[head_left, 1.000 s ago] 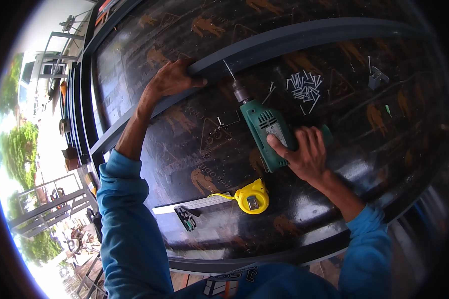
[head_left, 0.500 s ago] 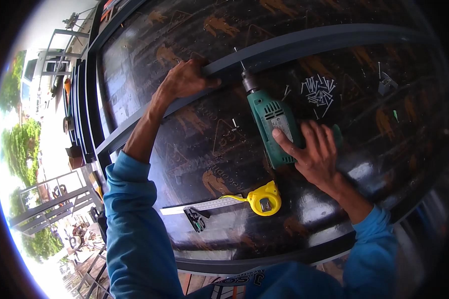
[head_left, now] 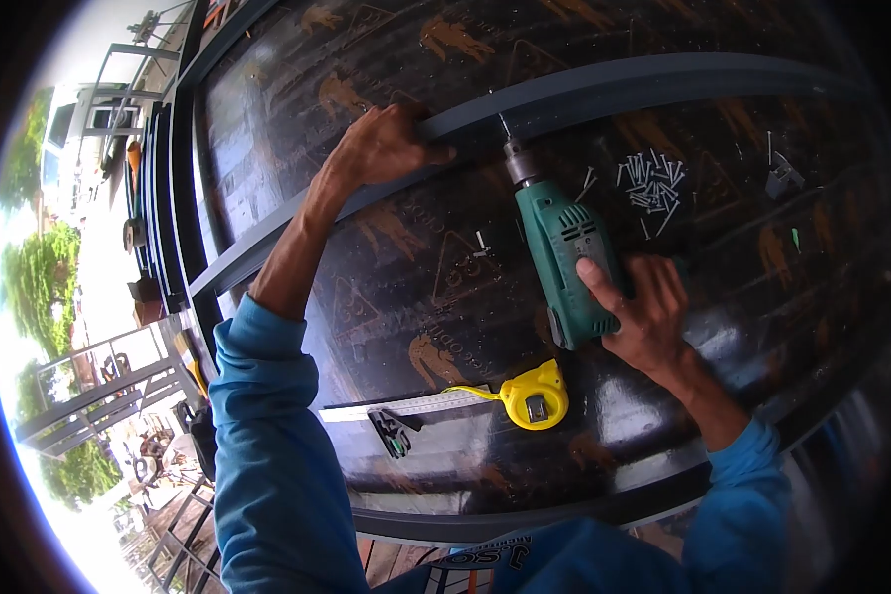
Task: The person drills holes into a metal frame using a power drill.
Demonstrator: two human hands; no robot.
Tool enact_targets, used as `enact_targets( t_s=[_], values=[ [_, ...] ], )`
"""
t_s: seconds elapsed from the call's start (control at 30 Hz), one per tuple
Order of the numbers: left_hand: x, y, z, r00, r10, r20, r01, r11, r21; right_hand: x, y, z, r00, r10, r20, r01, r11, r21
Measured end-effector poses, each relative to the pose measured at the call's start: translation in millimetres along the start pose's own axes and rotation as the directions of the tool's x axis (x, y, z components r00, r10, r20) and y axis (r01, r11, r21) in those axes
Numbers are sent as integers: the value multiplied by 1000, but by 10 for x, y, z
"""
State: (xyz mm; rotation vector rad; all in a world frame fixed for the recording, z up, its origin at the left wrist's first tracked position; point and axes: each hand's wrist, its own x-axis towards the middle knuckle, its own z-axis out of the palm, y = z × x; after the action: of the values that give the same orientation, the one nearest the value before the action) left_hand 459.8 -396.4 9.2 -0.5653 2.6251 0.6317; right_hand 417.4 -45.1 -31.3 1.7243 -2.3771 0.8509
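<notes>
My right hand (head_left: 648, 312) is wrapped round a green power drill (head_left: 569, 262), its thumb along the drill's body. The drill's thin bit meets the near side of a long dark grey metal bar (head_left: 624, 87), and a thin tip shows at the bar's far edge. To the left of the bit, my left hand (head_left: 391, 144) is closed over the same bar, thumb on the near side. A heap of silver screws (head_left: 651, 181) lies right of the drill. Nearer me rests a yellow tape measure (head_left: 536, 396) beside a steel ruler (head_left: 406, 405).
Under everything is a dark, glossy printed board (head_left: 465, 337). Small black pieces (head_left: 394, 434) lie by the ruler. A loose screw (head_left: 481, 245) sits left of the drill, a small metal bracket (head_left: 784, 178) at the right. Dark metal lengths (head_left: 173, 208) edge the left side.
The view has shifted slightly, so the drill, bar, screws and both hands appear a little further right. Both hands keep their grips, and the bit stays at the bar.
</notes>
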Motion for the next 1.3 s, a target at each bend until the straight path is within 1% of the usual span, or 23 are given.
enact_targets(
  t_s=[0.03,0.1,0.23,0.3,0.43,0.53,0.6,0.63,0.7,0.83,0.93,1.0,1.1,1.3],
  values=[
    [2,0,13,1000,3,-1,-3,1000,-3,-3,19,-3,1000,0,2,0,1000,-4],
    [-8,-16,29,997,42,-58,-41,999,16,0,65,19,1000,-30,3,30,1000,6],
    [8,-26,26,1000,21,-23,-21,1000,-19,-32,57,69,999,-21,-28,20,1000,-22],
    [7,-40,33,999,18,-34,-18,1000,-10,-45,44,79,1000,-7,-29,7,1000,8],
    [-12,-8,20,999,17,-41,-18,1000,-25,-39,56,31,1000,-3,-20,4,1000,10],
    [-1,-22,27,997,38,-62,-39,999,-20,-17,109,22,999,-26,-27,26,1000,8],
    [3,-54,43,996,63,-61,-64,998,-24,14,134,9,995,-64,-72,61,997,-43],
    [8,-66,55,996,62,-59,-64,998,-28,29,144,4,996,-63,-68,61,997,-43],
    [19,-59,63,993,52,-102,-51,999,5,46,128,-28,998,-62,-27,60,995,-74],
    [21,-19,41,996,49,-70,-48,999,14,80,38,-101,998,-47,-29,43,989,-143],
    [16,-26,42,996,34,-88,-33,999,20,125,10,-171,999,-49,4,49,989,-142],
    [11,-20,41,997,25,-69,-24,1000,13,122,-4,-186,998,-46,48,53,985,-162],
    [7,-32,60,991,49,-123,-46,999,28,105,-58,-104,999,-28,15,30,990,-138],
    [12,-34,38,997,34,-70,-33,999,9,55,21,-69,1000,-27,-1,27,993,-113]
  ],
)
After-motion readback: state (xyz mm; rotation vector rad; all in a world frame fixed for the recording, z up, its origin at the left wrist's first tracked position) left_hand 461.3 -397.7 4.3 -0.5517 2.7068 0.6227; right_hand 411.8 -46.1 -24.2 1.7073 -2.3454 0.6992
